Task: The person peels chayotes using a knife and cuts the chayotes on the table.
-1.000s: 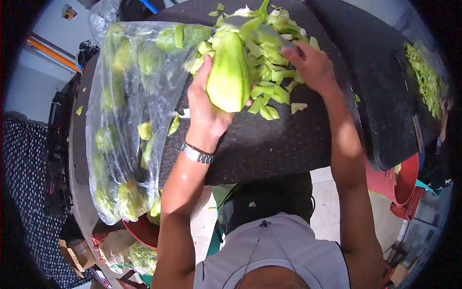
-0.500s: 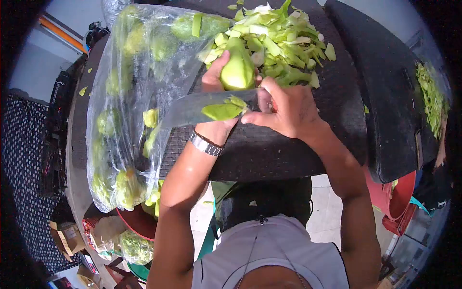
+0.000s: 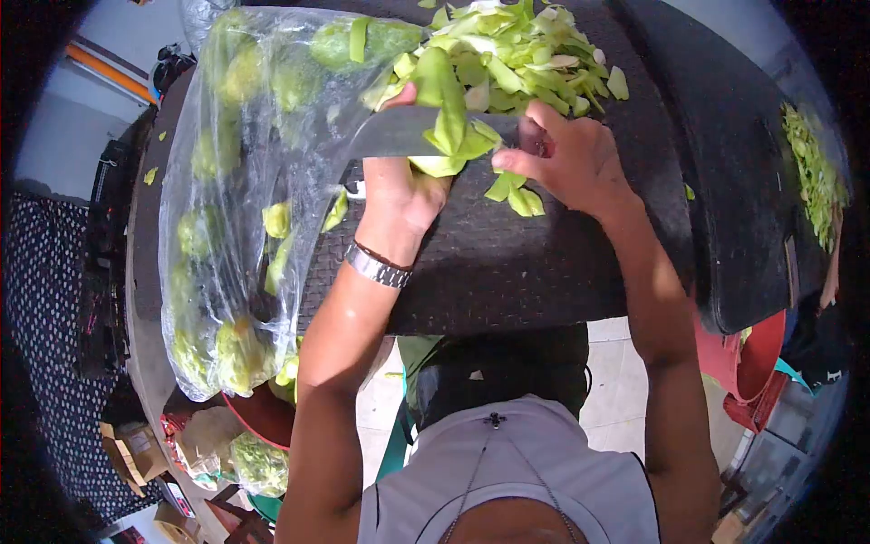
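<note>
My left hand (image 3: 399, 195) grips a long, partly peeled green fruit (image 3: 436, 78) from below; its kind is not certain. In my right hand (image 3: 582, 163) is a wide-bladed knife (image 3: 385, 136), its dark handle mostly covered by my fingers. The blade lies across the fruit, hiding its middle, and strips of green peel (image 3: 467, 140) cling there. Some cut peel (image 3: 517, 195) shows just below the knife, over the dark table. Beyond both hands is a heap of green and whitish peelings (image 3: 521, 59).
A clear plastic bag (image 3: 249, 172) of whole green fruits covers the table's left side. The dark woven tabletop (image 3: 507, 281) meets a black board (image 3: 725, 181) on the right. Shredded green pieces (image 3: 811, 172) sit at far right. Red tubs (image 3: 757, 363) stand below either side.
My right hand and the knife have moved up and over the fruit. Cut peel has come off the blade and now shows below it. My left hand has shifted slightly left and up.
</note>
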A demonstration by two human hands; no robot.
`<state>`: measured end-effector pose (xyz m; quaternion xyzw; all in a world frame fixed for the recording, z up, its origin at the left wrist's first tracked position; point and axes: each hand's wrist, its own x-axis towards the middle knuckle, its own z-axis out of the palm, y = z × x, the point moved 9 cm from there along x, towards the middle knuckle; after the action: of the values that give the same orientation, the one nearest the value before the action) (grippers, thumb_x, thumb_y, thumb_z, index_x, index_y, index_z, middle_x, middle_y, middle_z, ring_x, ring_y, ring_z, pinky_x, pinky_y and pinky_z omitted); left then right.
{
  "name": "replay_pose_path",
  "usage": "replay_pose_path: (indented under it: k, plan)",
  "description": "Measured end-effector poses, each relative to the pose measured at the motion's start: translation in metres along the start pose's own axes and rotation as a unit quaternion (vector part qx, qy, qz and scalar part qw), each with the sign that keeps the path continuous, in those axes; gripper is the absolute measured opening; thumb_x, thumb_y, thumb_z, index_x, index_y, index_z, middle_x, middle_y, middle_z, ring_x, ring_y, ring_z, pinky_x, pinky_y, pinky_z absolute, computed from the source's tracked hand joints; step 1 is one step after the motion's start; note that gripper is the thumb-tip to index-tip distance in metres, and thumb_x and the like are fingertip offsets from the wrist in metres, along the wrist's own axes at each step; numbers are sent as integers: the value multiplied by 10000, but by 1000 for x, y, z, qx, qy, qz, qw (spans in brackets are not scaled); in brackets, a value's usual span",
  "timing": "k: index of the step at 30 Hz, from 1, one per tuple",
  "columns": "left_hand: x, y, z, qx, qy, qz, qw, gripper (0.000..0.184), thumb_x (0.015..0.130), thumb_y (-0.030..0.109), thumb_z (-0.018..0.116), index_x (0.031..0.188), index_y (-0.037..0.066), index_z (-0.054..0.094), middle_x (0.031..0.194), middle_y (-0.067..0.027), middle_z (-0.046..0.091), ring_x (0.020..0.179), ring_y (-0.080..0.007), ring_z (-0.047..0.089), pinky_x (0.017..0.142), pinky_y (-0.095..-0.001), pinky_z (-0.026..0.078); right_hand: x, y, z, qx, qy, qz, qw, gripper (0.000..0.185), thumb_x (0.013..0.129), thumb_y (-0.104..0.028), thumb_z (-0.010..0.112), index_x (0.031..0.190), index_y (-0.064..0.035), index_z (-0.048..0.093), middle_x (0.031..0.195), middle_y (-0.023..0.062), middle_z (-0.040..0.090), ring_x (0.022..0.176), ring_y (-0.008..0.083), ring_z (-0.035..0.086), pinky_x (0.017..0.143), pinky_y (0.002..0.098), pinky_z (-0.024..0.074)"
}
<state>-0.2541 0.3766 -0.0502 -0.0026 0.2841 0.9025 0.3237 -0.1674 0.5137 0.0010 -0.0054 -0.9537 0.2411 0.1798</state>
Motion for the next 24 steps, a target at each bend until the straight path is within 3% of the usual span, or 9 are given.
replay_pose_path:
  k: [3, 6, 9, 12, 16, 20, 21, 24]
  plan:
    - [-1, 4, 7, 23, -40, 8, 999, 397, 1015, 386, 605, 1264, 77, 611, 1132, -81, 700, 1001, -223, 693, 898, -411, 571, 0, 0, 2, 80, -41, 20, 996, 426, 796, -417, 834, 844, -71, 591, 686, 56, 646, 640, 244, 668, 610, 378, 509]
    - [-4, -3, 12, 37, -69, -6, 997, 409, 1012, 385, 607, 1278, 75, 603, 1139, -85, 699, 982, -216, 699, 885, -402, 575, 1, -14, -6, 64, -15, -12, 998, 620, 798, -657, 761, 826, -56, 614, 690, 113, 668, 652, 316, 691, 638, 443, 541]
    - [-8, 1, 13, 78, -71, 11, 994, 429, 1036, 389, 552, 1301, 52, 574, 1150, -113, 693, 957, -262, 706, 836, -452, 590, 4, 25, -12, 38, -7, 65, 997, 653, 831, -692, 713, 867, -44, 645, 698, 127, 664, 660, 316, 691, 641, 445, 538]
    - [-10, 3, 22, 90, -71, 12, 993, 408, 1065, 365, 484, 1305, 43, 559, 1186, -129, 681, 1016, -301, 698, 825, -496, 593, 10, 50, -22, 35, -21, 97, 994, 543, 894, -591, 683, 940, -51, 642, 695, 110, 612, 647, 230, 618, 639, 383, 487]
    - [-9, 2, 17, 55, -45, 11, 997, 411, 1078, 381, 471, 1295, 46, 569, 1197, -123, 681, 1058, -276, 687, 850, -478, 588, 2, 27, -9, 109, -44, 106, 987, 510, 896, -553, 701, 931, -48, 636, 687, 118, 608, 639, 227, 615, 631, 384, 476]
    - [-1, -2, 5, 53, -45, 4, 998, 407, 1087, 375, 462, 1274, 38, 592, 1179, -109, 694, 1058, -252, 693, 882, -428, 582, 1, -10, -3, 66, -35, 3, 997, 469, 870, -502, 746, 902, -50, 628, 654, 103, 622, 610, 249, 641, 607, 394, 481]
    - [2, -5, -1, 69, -30, -10, 997, 408, 1072, 368, 484, 1269, 30, 602, 1167, -122, 705, 1026, -254, 708, 875, -402, 587, 2, -9, -7, 7, -35, 30, 999, 473, 869, -507, 745, 901, -47, 637, 663, 105, 633, 621, 258, 650, 610, 395, 488]
    - [-3, -16, 2, 64, -39, -61, 995, 556, 1058, 442, 458, 1330, -34, 554, 1167, -201, 691, 1014, -371, 688, 808, -542, 584, 6, 28, -24, 31, 17, 97, 995, 671, 841, -728, 672, 890, -59, 657, 688, 123, 652, 683, 349, 692, 665, 455, 543]
